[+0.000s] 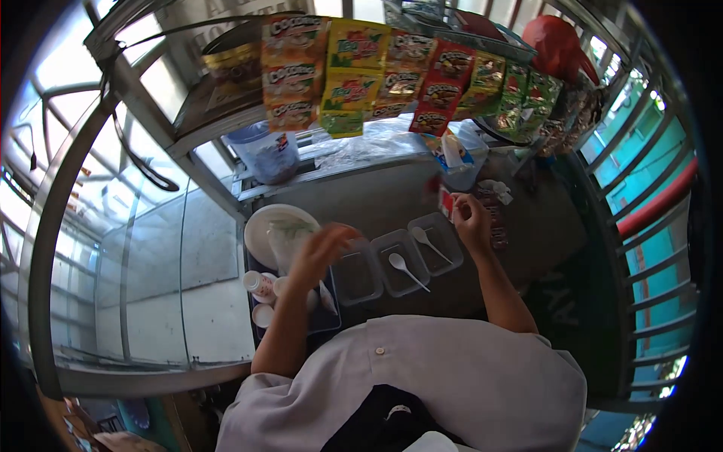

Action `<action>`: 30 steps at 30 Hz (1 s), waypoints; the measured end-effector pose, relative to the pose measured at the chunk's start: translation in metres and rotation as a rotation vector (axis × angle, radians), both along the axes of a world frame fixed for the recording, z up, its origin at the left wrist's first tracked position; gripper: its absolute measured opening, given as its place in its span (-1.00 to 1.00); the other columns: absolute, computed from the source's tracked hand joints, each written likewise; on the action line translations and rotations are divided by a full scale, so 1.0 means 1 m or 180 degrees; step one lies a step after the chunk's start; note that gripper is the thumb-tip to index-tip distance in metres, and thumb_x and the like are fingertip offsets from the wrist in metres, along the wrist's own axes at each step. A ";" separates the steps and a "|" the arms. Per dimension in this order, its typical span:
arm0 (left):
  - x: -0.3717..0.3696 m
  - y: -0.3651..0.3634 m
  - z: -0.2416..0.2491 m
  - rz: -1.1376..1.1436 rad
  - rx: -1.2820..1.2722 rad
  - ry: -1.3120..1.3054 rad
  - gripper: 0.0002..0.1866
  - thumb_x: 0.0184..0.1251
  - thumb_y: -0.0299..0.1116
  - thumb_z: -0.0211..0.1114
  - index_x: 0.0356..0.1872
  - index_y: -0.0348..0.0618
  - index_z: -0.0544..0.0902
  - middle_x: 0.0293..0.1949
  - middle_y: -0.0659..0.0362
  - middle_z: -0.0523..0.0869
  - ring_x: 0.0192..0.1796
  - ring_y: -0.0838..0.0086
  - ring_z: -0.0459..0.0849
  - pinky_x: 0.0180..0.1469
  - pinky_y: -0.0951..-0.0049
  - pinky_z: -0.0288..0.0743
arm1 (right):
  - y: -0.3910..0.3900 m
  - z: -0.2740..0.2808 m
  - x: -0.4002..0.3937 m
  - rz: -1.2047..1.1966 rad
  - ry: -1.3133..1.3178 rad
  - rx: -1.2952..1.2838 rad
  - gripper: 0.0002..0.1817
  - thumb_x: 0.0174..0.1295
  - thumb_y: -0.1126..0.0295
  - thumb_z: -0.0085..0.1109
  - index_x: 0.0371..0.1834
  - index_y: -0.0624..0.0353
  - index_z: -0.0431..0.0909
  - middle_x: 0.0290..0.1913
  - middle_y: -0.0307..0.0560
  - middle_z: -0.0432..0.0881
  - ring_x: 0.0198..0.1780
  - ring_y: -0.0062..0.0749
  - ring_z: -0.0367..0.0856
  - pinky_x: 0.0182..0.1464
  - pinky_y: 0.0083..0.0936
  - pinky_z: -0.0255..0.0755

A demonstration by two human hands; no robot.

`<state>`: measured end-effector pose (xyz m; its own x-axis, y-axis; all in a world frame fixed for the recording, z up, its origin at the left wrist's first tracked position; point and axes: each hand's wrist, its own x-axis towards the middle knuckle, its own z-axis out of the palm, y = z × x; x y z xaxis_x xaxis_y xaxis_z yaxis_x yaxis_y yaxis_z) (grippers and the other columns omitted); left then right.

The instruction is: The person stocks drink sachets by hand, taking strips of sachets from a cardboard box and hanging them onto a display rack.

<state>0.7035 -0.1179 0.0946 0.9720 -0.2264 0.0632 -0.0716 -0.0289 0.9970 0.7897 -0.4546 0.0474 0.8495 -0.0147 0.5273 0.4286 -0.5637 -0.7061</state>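
Three clear plastic containers stand in a row on the dark counter. A white spoon (407,271) lies in the middle container (388,282), and another spoon (431,245) lies in the right one (449,260); the left container (355,277) holds no spoon. My left hand (325,245), blurred by motion, is above the tray side, near a clear plastic bag (285,248) and a round white lid or plate (260,232). At the right container's far corner, my right hand (471,215) has its fingers closed beside a small red and white packet (446,202); its hold is unclear.
White cups (260,285) stand on a dark tray (328,320) at the left. Sachet strips (354,71) hang from the shelf ahead. A clear tub (265,154) and a blue-white box (461,169) stand behind. Metal bars (648,286) edge the right side.
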 end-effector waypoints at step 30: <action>0.077 0.036 0.225 0.1888 -0.1035 -0.2838 -0.68 0.22 -0.43 0.37 -0.05 -0.30 0.53 -0.12 0.06 0.70 -0.15 0.53 0.67 -0.11 0.58 0.52 | 0.184 0.162 -0.040 0.1561 -0.3091 -0.1061 -0.64 -0.07 0.57 0.29 -0.14 0.02 0.57 0.02 -0.02 0.55 -0.17 -0.19 0.61 -0.19 -0.32 0.55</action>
<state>0.7802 -0.0819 0.3195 0.4980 0.4121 0.7630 -0.8258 -0.0430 0.5623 0.7496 -0.2711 0.2096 -0.0447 0.4708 0.8811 0.9387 -0.2819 0.1982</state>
